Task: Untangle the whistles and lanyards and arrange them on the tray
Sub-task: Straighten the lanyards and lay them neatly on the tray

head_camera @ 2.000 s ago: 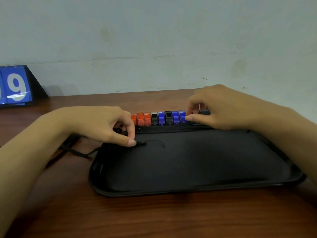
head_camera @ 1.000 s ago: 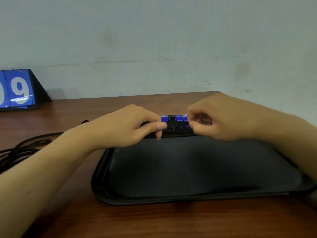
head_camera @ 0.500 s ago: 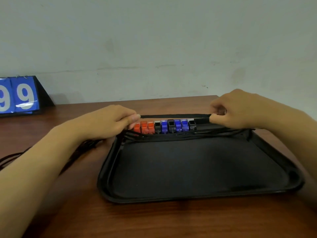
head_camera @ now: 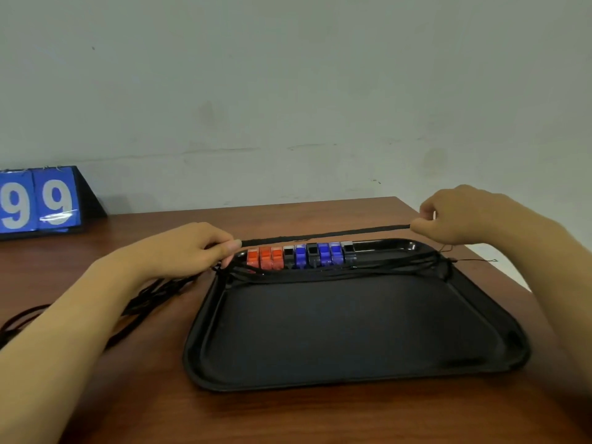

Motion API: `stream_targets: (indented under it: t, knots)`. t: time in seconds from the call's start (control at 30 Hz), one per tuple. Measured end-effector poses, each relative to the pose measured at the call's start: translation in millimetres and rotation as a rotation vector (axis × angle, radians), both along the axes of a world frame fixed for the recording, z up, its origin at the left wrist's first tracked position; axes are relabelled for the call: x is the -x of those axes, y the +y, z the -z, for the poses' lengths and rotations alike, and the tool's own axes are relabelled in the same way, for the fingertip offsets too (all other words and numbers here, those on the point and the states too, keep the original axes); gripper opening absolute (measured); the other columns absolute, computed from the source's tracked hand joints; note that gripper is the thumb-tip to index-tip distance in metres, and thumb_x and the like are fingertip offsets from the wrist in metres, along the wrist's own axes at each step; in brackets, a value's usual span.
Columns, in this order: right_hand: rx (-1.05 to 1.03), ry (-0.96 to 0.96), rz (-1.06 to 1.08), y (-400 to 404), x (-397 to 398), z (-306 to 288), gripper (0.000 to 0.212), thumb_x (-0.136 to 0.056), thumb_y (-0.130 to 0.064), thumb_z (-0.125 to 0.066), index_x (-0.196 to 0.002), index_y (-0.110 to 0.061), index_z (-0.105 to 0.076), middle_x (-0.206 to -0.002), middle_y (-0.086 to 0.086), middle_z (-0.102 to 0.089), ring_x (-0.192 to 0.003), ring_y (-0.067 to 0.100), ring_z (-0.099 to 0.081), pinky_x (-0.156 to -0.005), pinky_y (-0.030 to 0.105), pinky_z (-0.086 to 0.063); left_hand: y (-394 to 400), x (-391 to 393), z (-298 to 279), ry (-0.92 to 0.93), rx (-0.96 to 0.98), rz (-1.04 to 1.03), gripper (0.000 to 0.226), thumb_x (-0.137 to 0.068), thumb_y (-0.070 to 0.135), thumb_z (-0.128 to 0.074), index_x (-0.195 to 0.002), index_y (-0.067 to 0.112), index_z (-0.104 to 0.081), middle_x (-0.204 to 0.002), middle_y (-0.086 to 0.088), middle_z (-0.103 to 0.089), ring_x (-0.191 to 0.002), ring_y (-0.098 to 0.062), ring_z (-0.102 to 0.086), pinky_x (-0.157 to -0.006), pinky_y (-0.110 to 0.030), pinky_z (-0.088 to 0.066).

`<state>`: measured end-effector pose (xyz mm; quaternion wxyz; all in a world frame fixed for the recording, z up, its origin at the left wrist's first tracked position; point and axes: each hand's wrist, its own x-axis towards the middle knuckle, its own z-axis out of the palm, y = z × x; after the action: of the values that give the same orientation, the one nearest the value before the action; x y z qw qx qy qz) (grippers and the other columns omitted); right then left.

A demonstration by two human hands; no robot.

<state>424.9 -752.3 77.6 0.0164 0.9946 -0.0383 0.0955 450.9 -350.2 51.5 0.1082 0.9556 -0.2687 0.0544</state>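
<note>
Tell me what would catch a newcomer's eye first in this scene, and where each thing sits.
First, the row of orange, blue and black plastic whistles lined up along the far edge of the black rectangular tray. Just above them, the left hand and right hand stretch a flat black lanyard strap taut between them. At far left, by the wall, stands a blue flip scoreboard showing white 9s.

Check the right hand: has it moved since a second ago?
Yes. The right hand was pinching at the right end of the whistle row; now it is well right of the row, beyond the tray's far right corner, pulling a lanyard strap taut.
</note>
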Motion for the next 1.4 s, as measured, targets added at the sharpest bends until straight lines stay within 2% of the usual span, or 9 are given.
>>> stream_targets:
  t: [0.13, 0.23, 0.47, 0.57, 0.7, 0.83, 1.07, 1.27, 1.4]
  knots:
    - [0.042, 0.045, 0.048, -1.8, -4.9, 5.2, 0.039, -0.09, -0.051, -0.046, -0.068, -0.02, -0.056, -0.075, 0.0, -0.06, -0.074, 0.021, -0.059, -0.079, 0.037, -0.054, 3.2, -6.6, 3.1, 0.026, -0.025, -0.009, 0.047, -0.102, 0.053, -0.038, -0.076, 0.024, -0.064, -0.061, -0.005, -0.055, -0.052, -0.005, -0.047, -0.064, -0.029, -0.042]
    - [0.081, 0.081, 0.075, -5.1, -8.5, 8.3, 0.041, -0.089, -0.051, -0.047, -0.064, -0.02, -0.047, -0.071, 0.0, -0.055, -0.068, 0.02, -0.054, -0.081, 0.041, -0.054, 3.3, -5.0, -0.3, 0.033, -0.038, -0.04, 0.048, -0.1, 0.054, -0.04, -0.073, 0.022, -0.064, -0.055, 0.003, -0.055, -0.049, -0.004, -0.047, -0.06, -0.026, -0.041]
    - [0.119, 0.113, 0.12, -9.8, -8.6, 6.1, 0.029, -0.089, -0.053, -0.055, -0.085, -0.025, -0.061, -0.091, -0.002, -0.063, -0.089, 0.024, -0.063, -0.089, 0.043, -0.055, 11.2, -4.5, -3.0, 0.062, -0.056, -0.095, 0.054, -0.095, 0.064, -0.041, -0.072, 0.023, -0.065, -0.06, -0.006, -0.064, -0.051, -0.01, -0.053, -0.063, -0.033, -0.046]
    - [0.131, 0.131, 0.118, -7.4, -7.0, 4.6, 0.026, -0.091, -0.049, -0.055, -0.079, -0.025, -0.055, -0.087, -0.004, -0.059, -0.091, 0.024, -0.061, -0.089, 0.044, -0.055, 9.9, -5.1, -1.7, 0.06, -0.07, -0.115, 0.052, -0.096, 0.062, -0.044, -0.068, 0.023, -0.064, -0.054, 0.008, -0.06, -0.049, -0.003, -0.052, -0.059, -0.024, -0.04]
    - [0.168, 0.146, 0.112, -3.8, -6.3, 6.3, 0.025, -0.09, -0.043, -0.054, -0.075, -0.023, -0.051, -0.082, -0.004, -0.057, -0.088, 0.024, -0.06, -0.086, 0.041, -0.055, 11.3, -13.1, 2.7, 0.033, -0.085, -0.135, 0.058, -0.09, 0.07, -0.046, -0.065, 0.02, -0.059, -0.052, 0.009, -0.054, -0.048, -0.004, -0.047, -0.056, -0.023, -0.038]
    - [0.155, 0.085, 0.049, -2.2, -9.5, 10.0, 0.027, -0.084, -0.048, -0.056, -0.091, -0.024, -0.066, -0.095, -0.001, -0.064, -0.094, 0.024, -0.056, -0.086, 0.042, -0.055, 17.0, -15.9, 4.0, 0.013, -0.102, -0.172, 0.066, -0.082, 0.08, -0.042, -0.067, 0.019, -0.061, -0.055, 0.004, -0.056, -0.051, -0.008, -0.051, -0.061, -0.027, -0.043]
    - [0.075, -0.031, -0.199, 17.9, -5.8, 15.0, 0.021, -0.093, -0.042, -0.053, -0.1, -0.026, -0.066, -0.095, -0.008, -0.063, -0.092, 0.015, -0.057, -0.083, 0.038, -0.056, 20.5, -11.9, 2.2, -0.056, -0.076, -0.224, 0.073, -0.082, 0.082, -0.036, -0.066, 0.016, -0.063, -0.059, -0.004, -0.064, -0.055, -0.017, -0.058, -0.062, -0.03, -0.047]
    - [0.03, -0.057, -0.405, 37.6, -6.8, 26.4, 0.017, -0.096, -0.043, -0.054, -0.097, -0.031, -0.066, -0.088, -0.015, -0.062, -0.08, 0.004, -0.057, -0.078, 0.031, -0.054, 26.7, -21.7, 3.8, -0.06, -0.106, -0.248, 0.061, -0.073, 0.08, -0.032, -0.065, 0.031, -0.067, -0.053, 0.008, -0.063, -0.054, -0.009, -0.06, -0.061, -0.031, -0.048]
    - [0.017, -0.066, -0.445, 41.5, -7.7, 29.7, 0.018, -0.096, -0.043, -0.054, -0.098, -0.032, -0.068, -0.082, -0.018, -0.063, -0.073, -0.002, -0.056, -0.076, 0.031, -0.055, 29.5, -28.8, 3.7, -0.049, -0.207, -0.307, 0.029, -0.095, 0.057, -0.048, -0.087, 0.033, -0.063, -0.072, 0.011, -0.068, -0.071, -0.003, -0.062, -0.068, -0.028, -0.046]
